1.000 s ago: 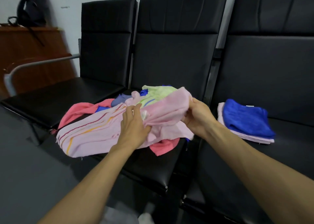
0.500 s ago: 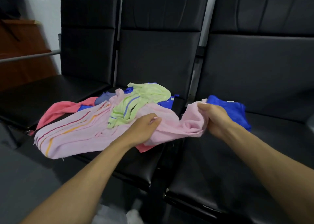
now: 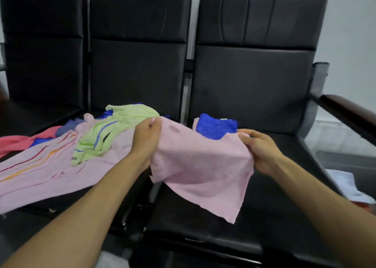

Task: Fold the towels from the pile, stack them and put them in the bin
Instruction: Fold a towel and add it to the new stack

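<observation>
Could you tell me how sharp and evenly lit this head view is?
Head view: soft even light, no harsh glare; pink towel, left hand and right hand fairly sharp; armrest at the right edge smeared; chair backs bowed by the lens.

Dim, soft light; blurry, edges warped.
</observation>
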`<state>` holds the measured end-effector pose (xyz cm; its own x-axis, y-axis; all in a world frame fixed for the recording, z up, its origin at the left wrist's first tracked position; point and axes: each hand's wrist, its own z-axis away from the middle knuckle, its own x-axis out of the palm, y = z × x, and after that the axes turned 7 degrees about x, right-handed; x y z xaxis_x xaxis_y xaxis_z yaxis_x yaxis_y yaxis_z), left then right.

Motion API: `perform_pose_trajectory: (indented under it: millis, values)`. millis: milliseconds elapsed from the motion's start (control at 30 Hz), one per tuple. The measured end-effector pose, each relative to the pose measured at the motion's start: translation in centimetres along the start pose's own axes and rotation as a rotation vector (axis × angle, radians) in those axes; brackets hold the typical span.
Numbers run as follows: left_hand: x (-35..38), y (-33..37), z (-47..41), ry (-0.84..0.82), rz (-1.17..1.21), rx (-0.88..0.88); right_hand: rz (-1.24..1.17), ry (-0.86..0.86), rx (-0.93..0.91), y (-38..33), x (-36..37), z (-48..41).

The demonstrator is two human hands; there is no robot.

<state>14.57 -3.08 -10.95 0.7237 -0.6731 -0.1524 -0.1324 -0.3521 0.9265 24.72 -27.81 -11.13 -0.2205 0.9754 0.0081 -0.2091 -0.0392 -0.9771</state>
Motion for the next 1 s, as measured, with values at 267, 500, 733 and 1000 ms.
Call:
perform_pose_trajectory:
  millis: [267, 500, 733, 1000]
  values:
    - [4.7, -0.9, 1.1, -0.23, -0.273, 0.113, 0.294, 0.185, -0.032, 3.0, -6.9, -1.1]
    - [6.2, -1.6, 2.3, -0.434, -0.872, 0.201, 0.665, 0.367, -0.098, 3.6, -11.1, -0.7]
    - [8.1, 1.0, 2.2, -0.312, -0.271, -0.047, 0.519, 0.437, -0.255, 0.6, -10.8, -0.9]
    - [7.3, 9.2, -1.4, -0.203, -0.099, 0.225, 0.273, 0.437, -0.472, -6.9, -12.2, -0.6]
